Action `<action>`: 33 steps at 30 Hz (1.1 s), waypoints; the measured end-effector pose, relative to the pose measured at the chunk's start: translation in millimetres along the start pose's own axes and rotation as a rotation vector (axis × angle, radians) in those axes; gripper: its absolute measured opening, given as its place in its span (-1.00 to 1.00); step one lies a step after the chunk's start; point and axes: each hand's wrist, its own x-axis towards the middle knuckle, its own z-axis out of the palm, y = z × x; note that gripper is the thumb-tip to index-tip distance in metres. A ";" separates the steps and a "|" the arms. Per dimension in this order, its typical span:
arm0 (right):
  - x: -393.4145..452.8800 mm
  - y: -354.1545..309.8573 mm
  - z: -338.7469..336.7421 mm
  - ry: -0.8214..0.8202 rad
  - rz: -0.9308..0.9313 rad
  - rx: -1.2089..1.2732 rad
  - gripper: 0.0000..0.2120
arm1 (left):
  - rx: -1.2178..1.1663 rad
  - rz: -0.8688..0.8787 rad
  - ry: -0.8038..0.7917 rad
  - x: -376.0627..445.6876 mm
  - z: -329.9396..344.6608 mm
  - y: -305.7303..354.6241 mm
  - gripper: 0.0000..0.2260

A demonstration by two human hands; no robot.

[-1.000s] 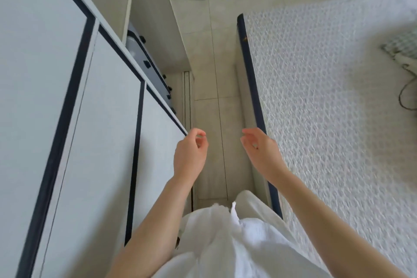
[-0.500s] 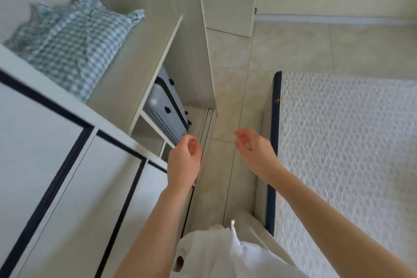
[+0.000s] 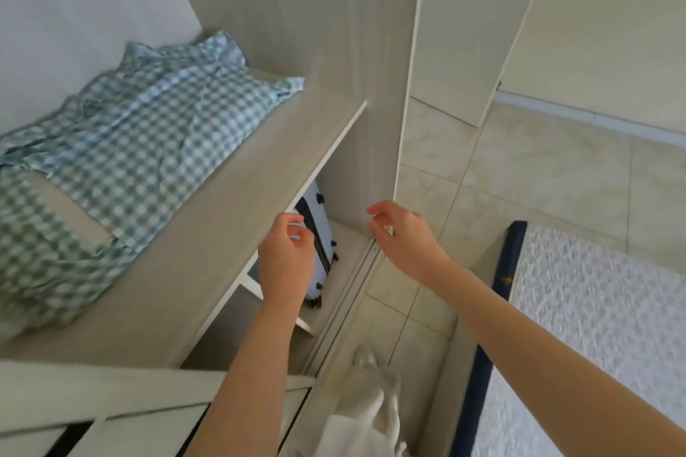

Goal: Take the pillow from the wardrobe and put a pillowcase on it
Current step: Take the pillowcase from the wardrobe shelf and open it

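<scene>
Both my left hand (image 3: pixel 287 260) and right hand (image 3: pixel 404 237) hang loosely curled, holding nothing, raised to reach the checked pillow (image 3: pixel 122 159) lying on the wardrobe shelf (image 3: pixel 260 167).

I'm seeing the pillow (image 3: pixel 122 159) running off the left edge. My left hand (image 3: pixel 286 263) is covering part of the suitcase (image 3: pixel 315 230) below the shelf (image 3: pixel 237 219). The mattress (image 3: pixel 608 326) is blurring, cropped right.

A home bedroom: open wardrobe (image 3: pixel 282 167), mattress (image 3: pixel 601 308), tiled floor (image 3: pixel 538 174).
</scene>
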 end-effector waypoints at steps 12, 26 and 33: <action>204.8 -66.5 19.8 -0.204 -0.280 -0.103 -0.71 | 0.222 -0.157 0.303 165.0 -13.8 -2.2 -0.73; 375.8 -107.2 68.0 -0.423 -0.858 -0.722 -0.33 | 0.662 -0.335 0.279 246.4 -34.4 -50.1 -0.21; 401.9 -123.1 113.1 -0.531 -0.976 -0.913 -0.01 | 0.860 -0.333 0.267 238.7 -45.6 -76.7 -0.03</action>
